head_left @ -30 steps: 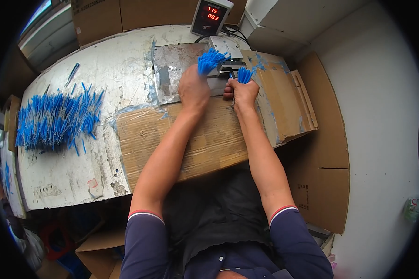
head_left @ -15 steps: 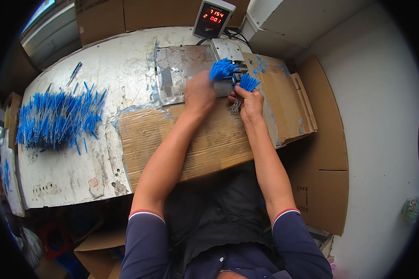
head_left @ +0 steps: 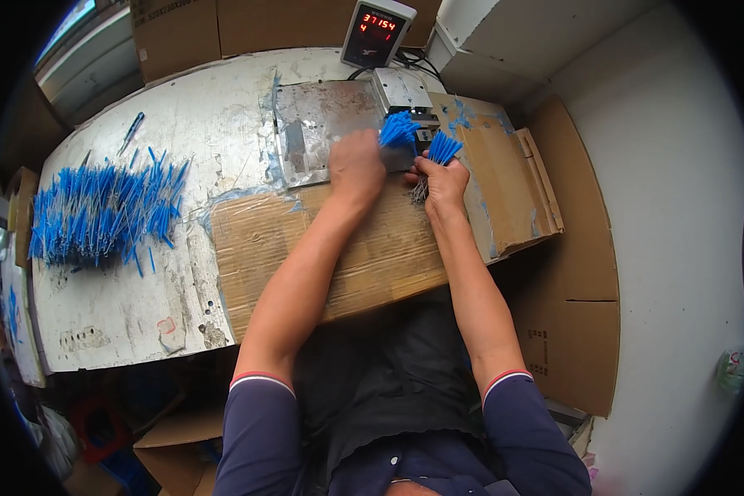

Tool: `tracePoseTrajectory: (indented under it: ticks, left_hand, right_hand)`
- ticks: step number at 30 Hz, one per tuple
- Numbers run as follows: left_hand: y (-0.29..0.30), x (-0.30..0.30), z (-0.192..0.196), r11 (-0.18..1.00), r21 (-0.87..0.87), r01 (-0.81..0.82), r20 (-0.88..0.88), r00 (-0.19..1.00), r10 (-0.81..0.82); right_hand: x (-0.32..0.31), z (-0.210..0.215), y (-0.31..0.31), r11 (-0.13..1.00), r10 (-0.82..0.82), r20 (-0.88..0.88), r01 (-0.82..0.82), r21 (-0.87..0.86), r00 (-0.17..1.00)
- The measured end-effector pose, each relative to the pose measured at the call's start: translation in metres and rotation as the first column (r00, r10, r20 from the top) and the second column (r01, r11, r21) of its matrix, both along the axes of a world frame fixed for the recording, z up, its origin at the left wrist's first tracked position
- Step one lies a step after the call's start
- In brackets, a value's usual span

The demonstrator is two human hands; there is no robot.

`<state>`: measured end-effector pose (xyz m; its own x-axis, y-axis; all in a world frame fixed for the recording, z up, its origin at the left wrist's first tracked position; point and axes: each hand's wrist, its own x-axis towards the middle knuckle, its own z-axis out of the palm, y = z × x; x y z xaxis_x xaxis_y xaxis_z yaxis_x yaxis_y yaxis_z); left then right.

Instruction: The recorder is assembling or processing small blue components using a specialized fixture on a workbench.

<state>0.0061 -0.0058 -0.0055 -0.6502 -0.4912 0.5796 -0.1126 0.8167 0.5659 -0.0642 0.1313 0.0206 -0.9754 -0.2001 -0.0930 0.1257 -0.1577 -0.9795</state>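
Note:
My left hand (head_left: 358,165), slightly blurred, is closed around a bundle of blue-tipped wires (head_left: 398,130); their blue ends fan out on its right side. Close beside it, my right hand (head_left: 446,180) grips a smaller bundle of the same wires (head_left: 444,148), blue ends up and bare silvery tails (head_left: 420,191) hanging below the fingers. Both bundles are at the front of a small metal machine (head_left: 403,89). The fingertips between the hands are partly hidden, so any single wire there cannot be made out.
A large pile of blue-tipped wires (head_left: 107,211) lies at the left of the worn white table (head_left: 223,116), with a pen (head_left: 131,132) behind it. A red-digit counter display (head_left: 378,33) stands at the back. Flattened cardboard (head_left: 306,248) covers the front; a cardboard box (head_left: 504,182) is at right.
The bundle in my left hand has shifted slightly right and down toward the right one. My right hand stays nearly in place. The red digits on the display have changed.

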Motion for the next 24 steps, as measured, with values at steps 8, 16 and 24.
tracePoseTrajectory:
  ticks: [8,16,24]
  left_hand:
    - [-0.007,0.003,0.009,0.897,0.418,-0.144,-0.041,0.983,0.177]
    - [-0.006,0.001,0.006,0.899,0.431,-0.079,-0.113,0.984,0.141]
    - [-0.008,-0.002,0.002,0.964,0.246,-0.103,-0.245,0.955,0.164]
  right_hand:
    - [0.001,0.000,-0.007,0.997,-0.057,-0.040,0.059,0.043,0.998]
    - [-0.007,0.002,-0.018,0.993,-0.091,-0.030,0.093,0.068,0.995]
    - [-0.004,0.009,-0.017,0.999,-0.038,0.061,0.038,-0.003,0.997]
